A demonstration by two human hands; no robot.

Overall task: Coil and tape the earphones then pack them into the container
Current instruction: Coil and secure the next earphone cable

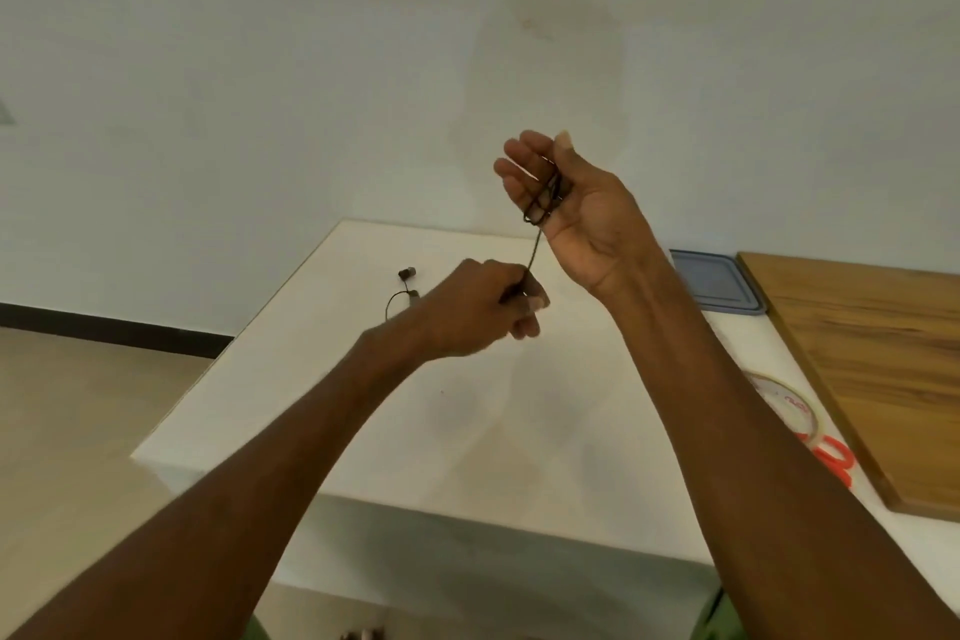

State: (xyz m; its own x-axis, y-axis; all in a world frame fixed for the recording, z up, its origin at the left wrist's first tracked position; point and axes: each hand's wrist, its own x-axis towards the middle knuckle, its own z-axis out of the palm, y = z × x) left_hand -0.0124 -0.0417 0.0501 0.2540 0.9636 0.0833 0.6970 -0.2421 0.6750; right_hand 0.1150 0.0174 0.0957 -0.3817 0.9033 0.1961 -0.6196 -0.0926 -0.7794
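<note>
You are mid-coil: your right hand (571, 203) wears the earphones' cord (543, 203) looped around its fingers, your left hand (483, 312) pinches the strand; earbuds (408, 273) lie at eleven o'clock on the worktop (467, 431). Next, likely another wrap.

Pale wall (260, 68) (dark skirting), tan floor (78, 405), white table (415, 431).
</note>
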